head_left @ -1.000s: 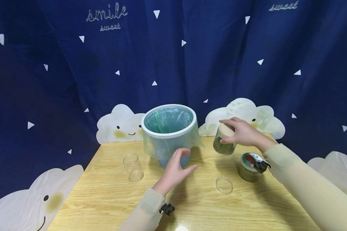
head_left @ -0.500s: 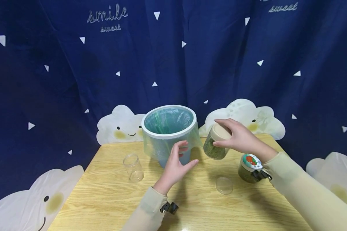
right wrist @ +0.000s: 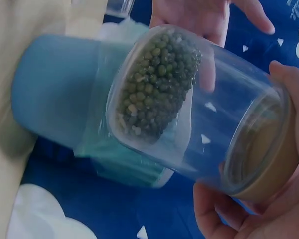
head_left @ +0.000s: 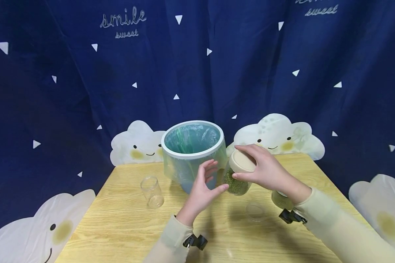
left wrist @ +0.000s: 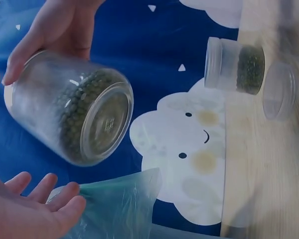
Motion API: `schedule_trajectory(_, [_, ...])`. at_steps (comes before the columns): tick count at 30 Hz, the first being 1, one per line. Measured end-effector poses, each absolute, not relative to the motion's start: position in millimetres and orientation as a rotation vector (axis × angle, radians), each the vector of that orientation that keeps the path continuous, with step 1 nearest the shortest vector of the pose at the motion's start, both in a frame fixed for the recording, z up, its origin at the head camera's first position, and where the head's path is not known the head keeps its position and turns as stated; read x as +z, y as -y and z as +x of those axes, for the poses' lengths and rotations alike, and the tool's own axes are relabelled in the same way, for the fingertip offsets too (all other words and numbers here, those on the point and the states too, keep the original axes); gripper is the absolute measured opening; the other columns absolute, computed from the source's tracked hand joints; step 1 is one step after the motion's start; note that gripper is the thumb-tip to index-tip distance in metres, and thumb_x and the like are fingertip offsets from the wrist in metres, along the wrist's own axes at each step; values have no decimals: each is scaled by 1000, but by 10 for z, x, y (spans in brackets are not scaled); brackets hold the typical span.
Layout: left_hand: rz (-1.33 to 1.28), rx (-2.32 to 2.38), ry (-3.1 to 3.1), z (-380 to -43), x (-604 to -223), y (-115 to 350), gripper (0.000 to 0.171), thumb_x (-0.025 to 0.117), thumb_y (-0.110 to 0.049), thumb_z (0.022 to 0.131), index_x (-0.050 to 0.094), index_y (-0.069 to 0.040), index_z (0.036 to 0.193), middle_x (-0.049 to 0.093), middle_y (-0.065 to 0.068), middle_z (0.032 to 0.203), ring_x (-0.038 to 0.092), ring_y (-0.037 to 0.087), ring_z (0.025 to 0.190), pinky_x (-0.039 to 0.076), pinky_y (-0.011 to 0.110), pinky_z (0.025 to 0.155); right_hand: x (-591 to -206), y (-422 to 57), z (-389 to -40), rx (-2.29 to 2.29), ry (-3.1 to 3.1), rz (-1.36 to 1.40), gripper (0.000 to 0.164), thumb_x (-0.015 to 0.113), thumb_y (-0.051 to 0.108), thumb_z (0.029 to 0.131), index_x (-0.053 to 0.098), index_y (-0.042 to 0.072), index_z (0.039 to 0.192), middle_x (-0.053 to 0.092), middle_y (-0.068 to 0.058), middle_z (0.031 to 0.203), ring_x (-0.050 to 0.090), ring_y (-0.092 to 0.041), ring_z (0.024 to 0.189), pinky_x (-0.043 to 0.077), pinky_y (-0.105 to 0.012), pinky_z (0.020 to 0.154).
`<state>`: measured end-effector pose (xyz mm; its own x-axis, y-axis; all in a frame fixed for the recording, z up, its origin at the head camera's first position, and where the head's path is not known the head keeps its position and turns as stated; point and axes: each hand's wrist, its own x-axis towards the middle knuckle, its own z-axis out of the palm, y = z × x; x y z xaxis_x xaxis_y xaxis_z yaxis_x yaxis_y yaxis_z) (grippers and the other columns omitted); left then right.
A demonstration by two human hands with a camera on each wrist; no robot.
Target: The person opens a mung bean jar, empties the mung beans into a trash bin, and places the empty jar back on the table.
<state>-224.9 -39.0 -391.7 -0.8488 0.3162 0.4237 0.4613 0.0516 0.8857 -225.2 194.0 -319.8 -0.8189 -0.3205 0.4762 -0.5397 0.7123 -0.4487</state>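
Observation:
My right hand grips a clear jar by its beige lid, above the table and tilted. Small green beans fill the lower part of the jar, as the right wrist view shows. Just left of the jar, my left hand is held up with fingers spread and nothing in it. In the left wrist view the jar's base faces that hand, with a gap between them. Behind the left hand stands a blue bin with a white rim and a pale green plastic liner.
An uncapped clear cylinder stands on the wooden table to the left. A second jar, partly hidden under my right wrist, stands at the right. A clear round lid lies near it. A blue curtain hangs behind.
My right hand has carried the jar leftward and toward me, tilting it more, close to the left hand. The left hand has shifted only slightly.

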Motion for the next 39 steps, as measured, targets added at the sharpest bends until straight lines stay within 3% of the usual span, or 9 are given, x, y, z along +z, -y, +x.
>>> schedule_trajectory(7, [-911, -1853, 2245, -2199, -3930, 437, 88, 83, -25, 87, 29, -8, 154, 44, 10, 156, 44, 30, 145, 35, 56, 119, -3292, -1797, -2101, 926, 2503, 734, 82, 93, 36, 74, 57, 16, 146, 63, -5, 136, 60, -21, 110, 50, -39, 85])
schedule_trajectory(15, [-990, -1766, 2364, -2121, -3937, 493, 99, 90, -17, 79, 28, -10, 156, 46, 8, 155, 45, 25, 144, 38, 48, 120, -3397, -1718, -1984, 914, 2453, 786, 84, 94, 40, 72, 59, 16, 144, 63, -5, 138, 60, -23, 118, 52, -39, 85])
schedule_trajectory(23, [-1047, -1805, 2368, -2046, -3980, 451, 101, 94, -14, 74, 32, -19, 153, 51, 2, 153, 45, 17, 145, 30, 42, 125, -3418, -1688, -1871, 907, 2451, 803, 85, 94, 44, 70, 58, 21, 144, 63, 1, 135, 59, -17, 117, 53, -36, 86])
schedule_trajectory(29, [-999, -1750, 2425, -2001, -4018, 450, 99, 96, -19, 71, 38, -27, 150, 57, -6, 145, 54, 13, 133, 40, 41, 117, -3445, -1671, -1806, 924, 2457, 818, 84, 93, 45, 71, 58, 24, 144, 62, 6, 135, 59, -16, 118, 53, -37, 87])
schedule_trajectory(39, [-962, -1696, 2467, -1910, -4142, 405, 101, 97, -26, 68, 38, -24, 150, 60, -2, 137, 58, 14, 121, 48, 34, 106, -3521, -1649, -1764, 937, 2454, 840, 83, 93, 48, 69, 61, 27, 142, 62, 7, 136, 57, -16, 123, 52, -41, 92])
